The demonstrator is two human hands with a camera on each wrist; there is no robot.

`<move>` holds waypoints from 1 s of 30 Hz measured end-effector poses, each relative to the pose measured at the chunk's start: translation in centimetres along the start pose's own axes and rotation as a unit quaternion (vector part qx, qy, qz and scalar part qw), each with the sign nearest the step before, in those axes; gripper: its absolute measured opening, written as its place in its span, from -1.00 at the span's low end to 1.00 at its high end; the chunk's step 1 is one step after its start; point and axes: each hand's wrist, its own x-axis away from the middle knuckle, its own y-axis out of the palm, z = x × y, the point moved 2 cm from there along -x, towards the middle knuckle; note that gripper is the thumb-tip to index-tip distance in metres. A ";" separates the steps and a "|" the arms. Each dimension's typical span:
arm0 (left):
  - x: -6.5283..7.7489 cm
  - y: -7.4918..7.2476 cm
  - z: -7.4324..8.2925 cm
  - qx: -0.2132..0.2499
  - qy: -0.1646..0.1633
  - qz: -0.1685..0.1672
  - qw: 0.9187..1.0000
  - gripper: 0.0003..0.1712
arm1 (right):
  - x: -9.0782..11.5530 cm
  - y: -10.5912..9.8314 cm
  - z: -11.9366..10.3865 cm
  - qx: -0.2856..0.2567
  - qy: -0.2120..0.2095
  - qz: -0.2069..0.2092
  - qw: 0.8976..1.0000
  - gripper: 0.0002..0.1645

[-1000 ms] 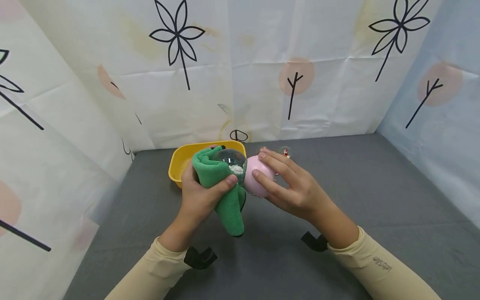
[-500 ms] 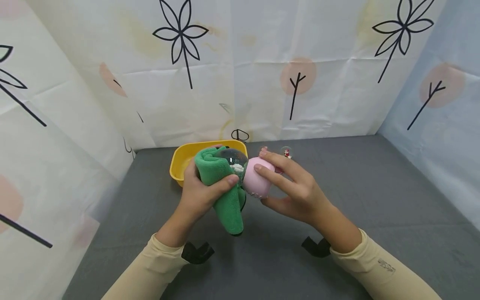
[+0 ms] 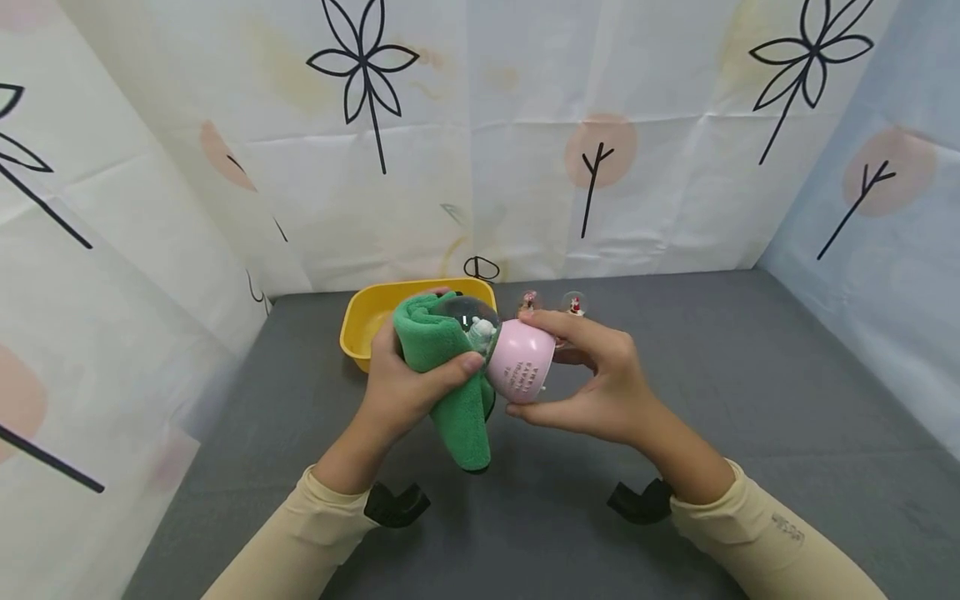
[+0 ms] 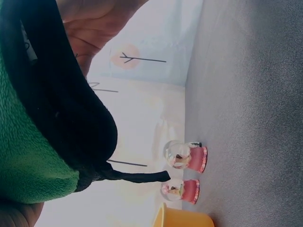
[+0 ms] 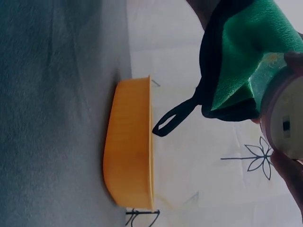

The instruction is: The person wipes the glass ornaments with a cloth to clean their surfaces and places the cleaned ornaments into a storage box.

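Observation:
A snow globe (image 3: 519, 358) with a pink lettered base is held sideways above the table, its clear dome pointing left and a white figure inside. My right hand (image 3: 600, 379) grips the base between thumb and fingers; its underside (image 5: 289, 118) faces the right wrist camera. With my left hand (image 3: 408, 383) I hold a green cloth (image 3: 431, 337) against the dome, thumb across the front. The cloth (image 4: 33, 151) has a black border and a hanging loop, seen in the left wrist view. Its folds cover part of the dome.
Behind the left hand stands a yellow basin (image 3: 360, 321), near the back wall. Two smaller snow globes with pink bases (image 4: 198, 159) stand on the grey table (image 3: 712, 358) beyond the right hand. Patterned white sheets (image 3: 510, 183) enclose the back and sides.
My right hand has turned the snow globe's base, bringing its raised lettering into view, and the fingers have shifted round it. The left hand keeps the cloth at the dome.

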 end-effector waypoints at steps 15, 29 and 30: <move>0.0 0.2 0.0 -0.005 0.016 -0.010 1.000 -0.06 | 0.7 0.1 1.1 -0.188 0.217 -0.020 0.958 -0.14; 0.0 0.3 -0.1 -0.002 0.008 -0.014 1.000 -0.02 | 0.7 0.6 1.3 -0.369 0.394 -0.061 0.839 -0.64; 0.0 0.3 -0.1 -0.003 0.007 -0.013 1.000 -0.02 | 0.7 0.6 1.2 -0.368 0.396 -0.064 0.839 -0.61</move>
